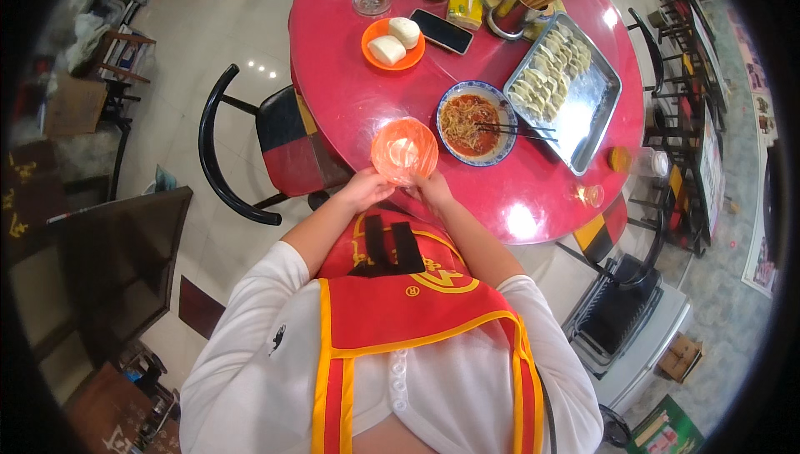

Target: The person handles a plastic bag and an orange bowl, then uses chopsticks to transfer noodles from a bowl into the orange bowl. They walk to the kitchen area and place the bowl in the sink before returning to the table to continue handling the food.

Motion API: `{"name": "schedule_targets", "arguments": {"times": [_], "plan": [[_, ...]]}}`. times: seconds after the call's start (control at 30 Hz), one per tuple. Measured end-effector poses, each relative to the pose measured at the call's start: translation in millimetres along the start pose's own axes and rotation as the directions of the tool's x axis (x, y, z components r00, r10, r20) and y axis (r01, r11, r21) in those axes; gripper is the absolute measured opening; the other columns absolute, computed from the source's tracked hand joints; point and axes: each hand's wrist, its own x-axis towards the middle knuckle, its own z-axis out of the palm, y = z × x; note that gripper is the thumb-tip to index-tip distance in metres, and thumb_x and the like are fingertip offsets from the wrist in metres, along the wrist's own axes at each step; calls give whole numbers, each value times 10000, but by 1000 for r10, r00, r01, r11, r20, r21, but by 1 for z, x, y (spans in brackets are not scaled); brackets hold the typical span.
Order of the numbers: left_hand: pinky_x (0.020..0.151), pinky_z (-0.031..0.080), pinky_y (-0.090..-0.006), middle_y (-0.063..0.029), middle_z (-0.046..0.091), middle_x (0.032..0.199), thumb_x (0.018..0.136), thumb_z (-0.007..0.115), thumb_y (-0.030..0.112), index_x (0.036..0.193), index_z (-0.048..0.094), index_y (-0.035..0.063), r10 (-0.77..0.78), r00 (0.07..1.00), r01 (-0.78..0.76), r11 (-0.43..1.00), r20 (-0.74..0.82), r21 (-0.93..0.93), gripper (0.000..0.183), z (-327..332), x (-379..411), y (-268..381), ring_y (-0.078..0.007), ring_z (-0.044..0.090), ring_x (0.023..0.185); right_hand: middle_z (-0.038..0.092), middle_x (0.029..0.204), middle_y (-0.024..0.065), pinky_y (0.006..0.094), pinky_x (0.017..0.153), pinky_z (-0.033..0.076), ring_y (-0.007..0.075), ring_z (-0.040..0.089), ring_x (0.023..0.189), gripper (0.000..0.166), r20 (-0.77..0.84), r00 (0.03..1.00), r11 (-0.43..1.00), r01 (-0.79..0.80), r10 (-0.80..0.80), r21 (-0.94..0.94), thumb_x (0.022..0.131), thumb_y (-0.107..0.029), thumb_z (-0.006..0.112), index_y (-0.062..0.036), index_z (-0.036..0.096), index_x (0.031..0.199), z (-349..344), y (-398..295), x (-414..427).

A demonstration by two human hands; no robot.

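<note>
My left hand point(370, 188) and my right hand point(431, 191) grip the near rim of an orange bowl point(405, 149) that has clear plastic film over it. I hold it at the near edge of a round red table point(350, 104). Just beyond it to the right is a blue-and-white bowl point(470, 117) of noodles in red sauce, with dark chopsticks point(522, 131) lying across its rim. Farther off, an orange plate point(392, 65) carries two white steamed buns point(395, 41). A metal tray point(590, 116) of dumplings point(553, 72) stands at the right.
Beyond the plate lie a black phone point(441, 31), a glass ashtray point(372, 1), a yellow tissue pack point(464, 9) and a chopstick holder point(512, 13). A glass cup point(589, 195) and a jar point(637, 161) stand near the right edge. A chair point(287, 147) is at the left.
</note>
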Motion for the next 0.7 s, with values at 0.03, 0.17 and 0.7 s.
{"name": "schedule_targets", "arguments": {"times": [0.03, 0.17, 0.7], "plan": [[896, 506, -357, -82, 591, 1118, 877, 471, -11, 1176, 490, 67, 14, 1000, -14, 1000, -3, 9, 309, -1, 4, -2, -188, 596, 998, 633, 992, 73, 257, 658, 515, 153, 613, 781, 285, 8, 1000, 1000, 9, -10, 29, 948, -177, 566, -73, 507, 1207, -1, 0, 2], [828, 509, -321, -40, 596, 1046, 890, 478, 22, 1144, 507, 79, 59, 967, -32, 993, -247, 116, 262, 4, 8, -2, -157, 595, 912, 638, 1005, 77, 261, 694, 527, 157, 627, 819, 307, -72, 993, 995, -94, 91, -43, 949, -212, 572, -62, 503, 1207, -6, -1, 4], [672, 518, -275, -55, 649, 887, 917, 604, 167, 1004, 595, 25, 722, 659, -371, 555, -211, 744, 166, -15, 29, 23, -147, 641, 775, 634, 906, 65, 248, 602, 494, 129, 608, 744, 220, -217, 976, 996, -27, 9, -80, 951, -191, 549, -20, 543, 1090, -70, -32, -58]]}}
